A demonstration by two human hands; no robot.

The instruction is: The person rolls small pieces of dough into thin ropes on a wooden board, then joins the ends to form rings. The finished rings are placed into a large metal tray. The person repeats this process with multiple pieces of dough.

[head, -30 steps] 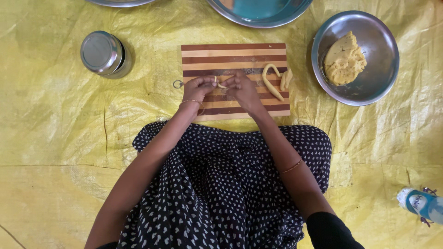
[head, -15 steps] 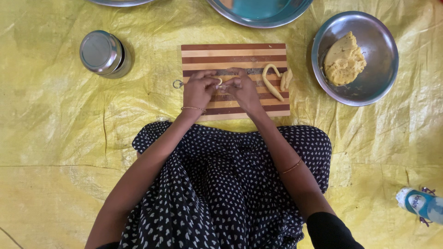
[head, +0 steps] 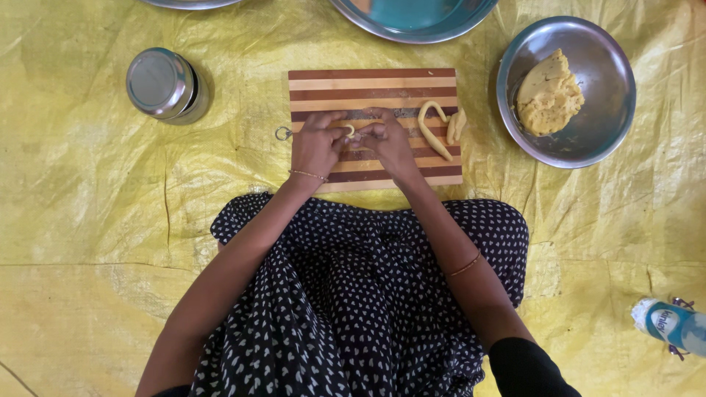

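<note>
Both hands meet over the striped board point(head: 368, 84), left hand point(head: 315, 144) and right hand point(head: 390, 141) with fingers pinched narrow on a thin dough strip point(head: 350, 130); shaped pieces point(head: 434, 132) lie aside, the dough bowl point(head: 603, 132) within reach.

Lidded steel tin point(head: 163, 84), perhaps a bottle point(head: 673, 326) bottom-right.

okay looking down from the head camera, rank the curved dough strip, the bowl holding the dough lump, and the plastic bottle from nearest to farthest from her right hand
From the right hand:
1. Curved dough strip, beside it on the striped board.
2. Steel bowl holding the dough lump, off the board to the upper right.
3. Plastic bottle, lower right edge.
</note>
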